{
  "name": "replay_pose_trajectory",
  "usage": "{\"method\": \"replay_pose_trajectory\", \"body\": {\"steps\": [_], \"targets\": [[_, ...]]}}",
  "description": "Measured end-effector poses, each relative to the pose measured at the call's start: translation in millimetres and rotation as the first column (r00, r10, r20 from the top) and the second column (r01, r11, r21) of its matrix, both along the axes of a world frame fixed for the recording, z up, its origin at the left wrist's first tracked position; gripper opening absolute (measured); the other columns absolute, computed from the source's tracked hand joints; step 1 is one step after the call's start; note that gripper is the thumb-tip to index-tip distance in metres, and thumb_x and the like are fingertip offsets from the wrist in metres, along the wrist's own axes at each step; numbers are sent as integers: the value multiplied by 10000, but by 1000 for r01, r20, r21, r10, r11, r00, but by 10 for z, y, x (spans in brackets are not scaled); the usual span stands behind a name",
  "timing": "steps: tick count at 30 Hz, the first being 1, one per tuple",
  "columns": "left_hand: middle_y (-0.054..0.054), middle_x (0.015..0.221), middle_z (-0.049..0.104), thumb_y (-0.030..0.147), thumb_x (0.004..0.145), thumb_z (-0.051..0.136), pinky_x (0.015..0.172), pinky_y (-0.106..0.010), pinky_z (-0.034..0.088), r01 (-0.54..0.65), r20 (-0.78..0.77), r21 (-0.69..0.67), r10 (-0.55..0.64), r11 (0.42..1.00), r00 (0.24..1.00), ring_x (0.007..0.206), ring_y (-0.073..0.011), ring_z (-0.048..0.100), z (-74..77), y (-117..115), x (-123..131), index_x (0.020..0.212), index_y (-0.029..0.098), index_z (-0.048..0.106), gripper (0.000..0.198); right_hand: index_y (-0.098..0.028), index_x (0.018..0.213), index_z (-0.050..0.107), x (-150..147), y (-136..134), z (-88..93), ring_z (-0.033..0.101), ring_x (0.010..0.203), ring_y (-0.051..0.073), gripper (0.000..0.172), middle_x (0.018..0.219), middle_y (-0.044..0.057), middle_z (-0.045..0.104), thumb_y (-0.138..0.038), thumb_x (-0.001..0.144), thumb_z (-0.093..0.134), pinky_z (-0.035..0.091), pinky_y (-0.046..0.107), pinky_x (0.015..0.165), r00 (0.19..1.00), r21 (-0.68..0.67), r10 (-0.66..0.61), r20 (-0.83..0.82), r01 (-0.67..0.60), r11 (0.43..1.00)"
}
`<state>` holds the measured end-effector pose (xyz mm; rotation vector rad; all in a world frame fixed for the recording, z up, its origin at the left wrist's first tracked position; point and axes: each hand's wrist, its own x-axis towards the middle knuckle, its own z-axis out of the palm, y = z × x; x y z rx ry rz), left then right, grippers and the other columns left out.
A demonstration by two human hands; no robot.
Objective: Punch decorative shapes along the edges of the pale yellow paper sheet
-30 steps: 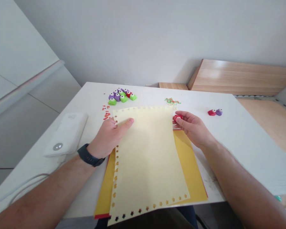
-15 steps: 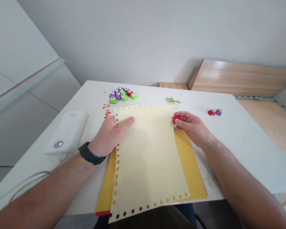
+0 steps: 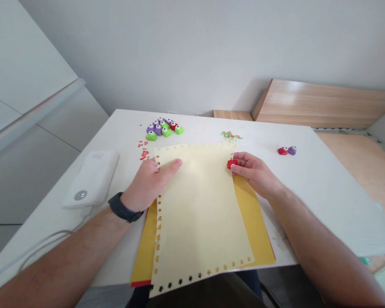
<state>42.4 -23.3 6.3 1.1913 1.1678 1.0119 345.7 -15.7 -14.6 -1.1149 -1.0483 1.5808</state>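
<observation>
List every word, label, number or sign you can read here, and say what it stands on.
None can be read.
White device: a faint grey mark, too blurred to read.
Red punch in the right hand, cream sheet held by the left hand: no writing shows.

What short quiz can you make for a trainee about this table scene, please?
1. True or false: the left hand rests on the cream sheet.
2. What does the right hand pinch at that sheet's right edge? A) scissors B) small red paper punch C) glue stick
3. Fill in: directly under the cream sheet lies a ____ sheet.
Key: 1 true; 2 B; 3 yellow, the yellow sheet shows along both sides.
</observation>
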Motion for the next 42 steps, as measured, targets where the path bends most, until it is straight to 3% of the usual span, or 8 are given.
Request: {"method": "replay_pose_trajectory", "body": {"steps": [8,14,22,29,42], "targets": [[-86,1111,835,363,846,808,748,-394,671,7,10,-32,-7,999,1000,921,-335,804,-32,5,-39,1121,204,780,319,-246,1114,716,7,3,-65,704,945,176,400,1039,27,771,-322,784,929,521,343,924,1000,19,28,12,-28,999],[-80,1158,827,296,853,809,793,-392,668,25,18,-56,-24,998,1000,967,-332,799,36,-7,-40,1142,205,788,303,-240,1114,712,4,9,-60,701,950,164,411,1035,23,771,-321,778,934,507,343,945,999,31,25,35,-26,999],[-96,1207,814,416,900,800,749,-355,672,47,29,-15,-46,999,999,978,-310,801,-83,-3,-73,1208,195,771,381,-241,1092,731,-11,15,-53,706,934,180,420,1024,29,780,-346,750,951,520,370,949,998,44,-1,64,-2,999],[-86,1200,816,406,905,798,748,-367,683,29,32,-12,-28,1000,999,968,-311,806,-67,-16,-54,1217,201,774,375,-235,1066,755,-7,19,-67,714,920,180,405,1002,33,792,-320,729,961,524,370,943,998,43,-22,54,20,999],[-77,1212,813,424,911,790,901,-408,665,21,-37,-11,-22,1000,999,997,-301,793,-28,-20,-56,1255,202,769,410,-253,978,663,-40,1,-3,698,849,192,430,888,7,765,-332,689,972,517,373,862,992,98,-74,102,64,993]]}}
